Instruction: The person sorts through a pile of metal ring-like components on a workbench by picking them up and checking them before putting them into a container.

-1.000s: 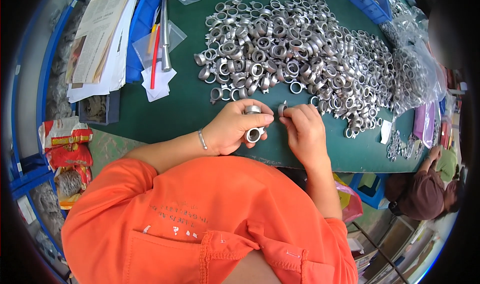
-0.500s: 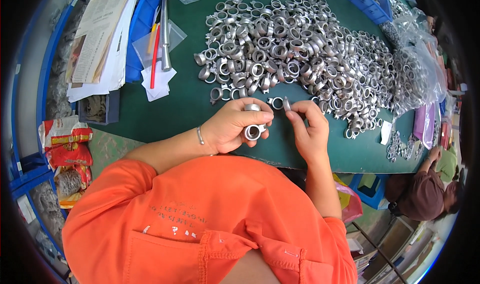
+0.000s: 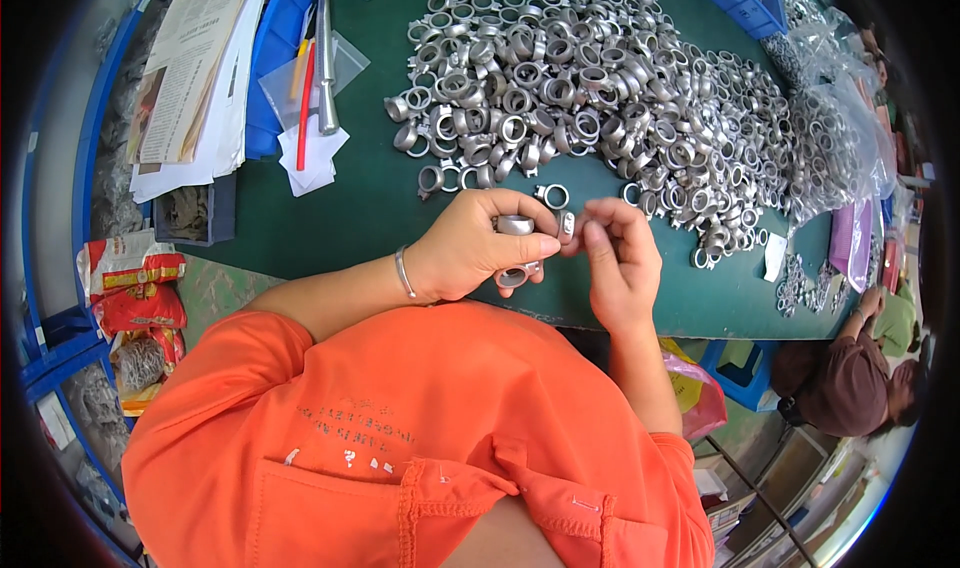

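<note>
Two hands work small metal rings at the near edge of a green tabletop [image 3: 330, 218].

At frame centre, the left hand [image 3: 470, 253] has its fingers clenched around several silver rings [image 3: 516, 226], one poking out below. The right hand [image 3: 620, 268], touching it, pinches a small metal piece [image 3: 568, 224] between fingertips. Beyond them a big heap of rings [image 3: 600, 98] fills the upper middle. Upper right, clear plastic bags [image 3: 840, 138] hold more rings; upper left, a blue tray [image 3: 275, 58] carries papers.

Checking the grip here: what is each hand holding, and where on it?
Left hand holds metal rings in curled fingers; right hand pinches a small metal piece at its edge.
</note>
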Available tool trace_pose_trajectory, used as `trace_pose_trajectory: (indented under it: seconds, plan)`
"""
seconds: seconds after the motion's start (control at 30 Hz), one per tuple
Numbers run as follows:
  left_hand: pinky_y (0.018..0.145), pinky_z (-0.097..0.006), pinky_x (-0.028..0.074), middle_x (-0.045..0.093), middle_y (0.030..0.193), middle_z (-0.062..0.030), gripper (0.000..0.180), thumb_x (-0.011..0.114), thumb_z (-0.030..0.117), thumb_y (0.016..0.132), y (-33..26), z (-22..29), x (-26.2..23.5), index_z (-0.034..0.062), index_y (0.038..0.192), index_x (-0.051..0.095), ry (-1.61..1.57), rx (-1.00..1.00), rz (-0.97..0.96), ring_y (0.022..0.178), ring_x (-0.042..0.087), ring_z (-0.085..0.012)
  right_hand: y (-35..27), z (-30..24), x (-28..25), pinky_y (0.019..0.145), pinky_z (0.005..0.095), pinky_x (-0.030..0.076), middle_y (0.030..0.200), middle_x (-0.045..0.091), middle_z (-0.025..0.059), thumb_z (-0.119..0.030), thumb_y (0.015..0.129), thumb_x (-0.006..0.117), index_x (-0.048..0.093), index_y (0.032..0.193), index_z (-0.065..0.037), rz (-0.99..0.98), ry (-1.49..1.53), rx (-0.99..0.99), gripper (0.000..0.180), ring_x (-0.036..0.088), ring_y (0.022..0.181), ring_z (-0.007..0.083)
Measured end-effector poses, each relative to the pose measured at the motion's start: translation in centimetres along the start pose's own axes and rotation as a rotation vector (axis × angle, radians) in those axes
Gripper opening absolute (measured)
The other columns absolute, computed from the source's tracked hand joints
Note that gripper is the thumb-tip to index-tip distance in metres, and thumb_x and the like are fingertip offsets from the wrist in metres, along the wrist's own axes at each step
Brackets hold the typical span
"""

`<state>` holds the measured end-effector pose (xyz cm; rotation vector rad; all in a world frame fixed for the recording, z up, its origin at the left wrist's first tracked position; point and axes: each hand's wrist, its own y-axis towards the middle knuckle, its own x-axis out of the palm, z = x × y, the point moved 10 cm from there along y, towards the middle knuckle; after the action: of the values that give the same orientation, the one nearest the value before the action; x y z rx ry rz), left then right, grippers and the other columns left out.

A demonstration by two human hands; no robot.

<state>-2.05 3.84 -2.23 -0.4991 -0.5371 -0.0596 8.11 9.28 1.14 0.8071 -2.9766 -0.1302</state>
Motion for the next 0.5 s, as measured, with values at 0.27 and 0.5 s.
trace_pose_trajectory:
  seconds: [0.27,0.5]
  plan:
    - [0.042,-0.019,0.042,0.059,0.068,-0.0069,0.011,0.060,0.006,0.081,-0.1,0.9,0.0,0.0004,0.090,0.060,0.229,0.191,0.019,0.055,0.056,-0.0085,-0.1,2.0,1.4,0.068,0.0251,0.048,0.089,0.058,0.0104,0.000,0.084,0.054,0.052,0.103,0.003,-0.143,0.345,0.230,0.019,0.057,0.080,0.0155]
    - [0.041,-0.021,0.041,0.060,0.074,-0.0060,0.016,0.061,0.004,0.080,-0.3,1.7,-2.4,-0.0012,0.095,0.060,-0.018,0.182,0.249,0.055,0.056,-0.0090,0.0,0.6,0.6,0.090,0.0349,0.042,0.112,0.053,0.0179,0.017,0.073,0.053,0.051,0.097,0.000,-0.068,0.534,-0.019,0.029,0.051,0.108,0.0253]
